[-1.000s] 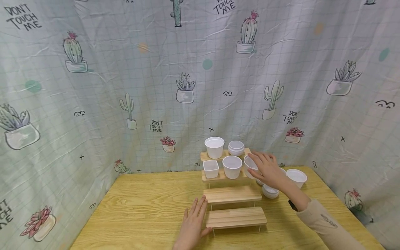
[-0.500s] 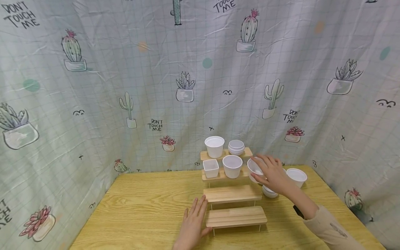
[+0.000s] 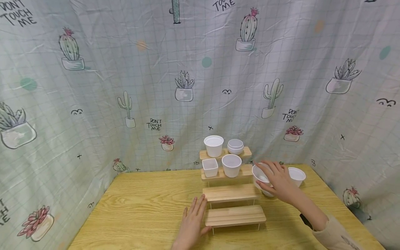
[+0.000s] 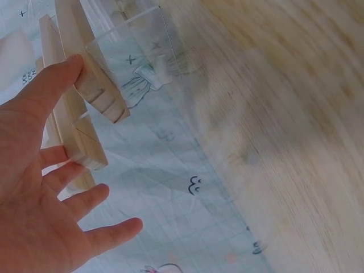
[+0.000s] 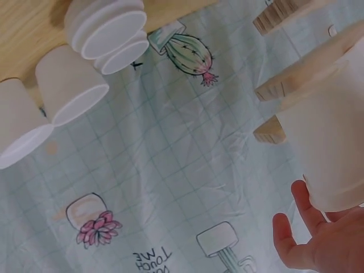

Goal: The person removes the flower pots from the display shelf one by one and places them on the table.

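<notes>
My right hand (image 3: 281, 182) grips a round white plastic flower pot (image 3: 260, 173) by its rim, just right of the stepped wooden shelf (image 3: 235, 215). In the right wrist view the held pot (image 5: 324, 136) looks large, with fingers at its rim. My left hand (image 3: 191, 222) rests against the left ends of the lower two boards, fingers straight. The left wrist view has the thumb and fingertips of that left hand (image 4: 45, 187) touching the board ends. On the top board stand a tall round pot (image 3: 214, 147) and a squat pot (image 3: 235, 147); below them are a square pot (image 3: 210, 168) and another round one (image 3: 231, 166).
Several more white pots stand on the table right of the shelf, including a round pot (image 3: 297, 175), partly behind my right hand. Clear supports (image 4: 136, 42) hold up the boards. A cactus-print curtain (image 3: 200, 86) hangs around the wood-grain table (image 3: 140, 205).
My right hand has carried the round pot from the right end of the second board, rightward and down past the shelf. The left hand has stayed at the board ends.
</notes>
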`<state>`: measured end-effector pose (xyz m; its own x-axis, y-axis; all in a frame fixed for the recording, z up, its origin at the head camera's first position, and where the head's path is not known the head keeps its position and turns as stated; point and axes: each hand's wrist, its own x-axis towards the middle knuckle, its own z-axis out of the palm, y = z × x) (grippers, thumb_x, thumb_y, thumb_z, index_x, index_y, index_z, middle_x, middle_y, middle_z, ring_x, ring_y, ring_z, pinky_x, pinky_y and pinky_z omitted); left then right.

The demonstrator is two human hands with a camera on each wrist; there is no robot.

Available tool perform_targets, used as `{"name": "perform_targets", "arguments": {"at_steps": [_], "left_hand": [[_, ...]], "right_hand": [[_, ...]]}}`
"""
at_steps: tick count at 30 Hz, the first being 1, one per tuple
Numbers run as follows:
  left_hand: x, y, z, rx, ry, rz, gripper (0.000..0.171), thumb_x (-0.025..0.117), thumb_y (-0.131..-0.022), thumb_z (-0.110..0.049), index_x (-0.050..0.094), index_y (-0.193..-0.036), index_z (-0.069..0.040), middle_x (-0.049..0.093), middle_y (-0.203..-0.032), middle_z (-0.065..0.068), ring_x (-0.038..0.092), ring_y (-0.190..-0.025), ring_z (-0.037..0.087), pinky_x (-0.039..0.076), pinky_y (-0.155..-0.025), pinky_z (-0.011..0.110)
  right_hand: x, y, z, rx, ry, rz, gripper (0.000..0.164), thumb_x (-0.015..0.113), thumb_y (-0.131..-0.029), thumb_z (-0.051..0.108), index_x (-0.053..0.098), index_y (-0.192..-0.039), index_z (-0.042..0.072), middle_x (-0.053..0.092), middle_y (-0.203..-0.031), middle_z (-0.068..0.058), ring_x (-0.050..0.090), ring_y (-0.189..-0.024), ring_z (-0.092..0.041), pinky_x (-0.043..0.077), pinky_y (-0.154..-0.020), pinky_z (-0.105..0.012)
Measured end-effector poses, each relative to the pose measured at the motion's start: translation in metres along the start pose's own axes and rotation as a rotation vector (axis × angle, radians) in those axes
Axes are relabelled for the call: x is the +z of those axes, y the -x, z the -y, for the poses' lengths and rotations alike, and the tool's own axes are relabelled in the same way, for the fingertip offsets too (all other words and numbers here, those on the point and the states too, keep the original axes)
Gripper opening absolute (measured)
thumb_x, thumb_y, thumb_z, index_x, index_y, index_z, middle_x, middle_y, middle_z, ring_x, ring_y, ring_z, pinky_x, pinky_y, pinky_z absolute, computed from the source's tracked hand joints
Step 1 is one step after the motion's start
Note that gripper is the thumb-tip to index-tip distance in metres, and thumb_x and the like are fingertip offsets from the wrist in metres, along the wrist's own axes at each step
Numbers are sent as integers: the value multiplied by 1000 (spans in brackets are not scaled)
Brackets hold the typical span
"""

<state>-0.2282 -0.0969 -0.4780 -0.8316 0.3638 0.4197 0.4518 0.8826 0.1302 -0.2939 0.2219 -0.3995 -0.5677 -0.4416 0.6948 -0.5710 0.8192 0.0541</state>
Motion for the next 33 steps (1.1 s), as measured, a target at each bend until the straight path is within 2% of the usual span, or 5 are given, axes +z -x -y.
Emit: {"name": "perform_targets", "arguments": {"at_steps": [4,11,20,33], "left_hand": [[0,0,1,2,-1,4,88,72,-65,-41,33,-136,-8,30,-144,6,35,-128,33,41,-88,61],[2,0,1,-1,-2,8,87,72,-66,-42,33,-136,-8,30,-145,6,35,-128,32,40,-88,61],[2,0,1,13,9,-7,86,71,-66,-42,34,-135,-7,31,-144,8,36,-127,34,40,-87,62],[2,0,1,4,20,7,86,71,-66,-41,33,-136,-7,29,-145,7,35,-128,34,39,-88,63]], "right_hand": [[-4,10,2,15,0,13,56,68,-74,34,49,-124,15,50,-118,-13,45,-106,-31,34,-77,-53],[-6,24,2,7,-1,1,59,71,-71,33,50,-123,15,50,-119,-12,43,-109,-29,33,-71,-45],[-9,40,0,-5,5,-25,58,68,-73,38,50,-125,19,49,-121,-10,46,-101,-27,32,-70,-45],[-12,55,-4,32,23,-56,54,67,-73,43,55,-118,15,52,-116,-12,47,-95,-30,32,-69,-45]]}}
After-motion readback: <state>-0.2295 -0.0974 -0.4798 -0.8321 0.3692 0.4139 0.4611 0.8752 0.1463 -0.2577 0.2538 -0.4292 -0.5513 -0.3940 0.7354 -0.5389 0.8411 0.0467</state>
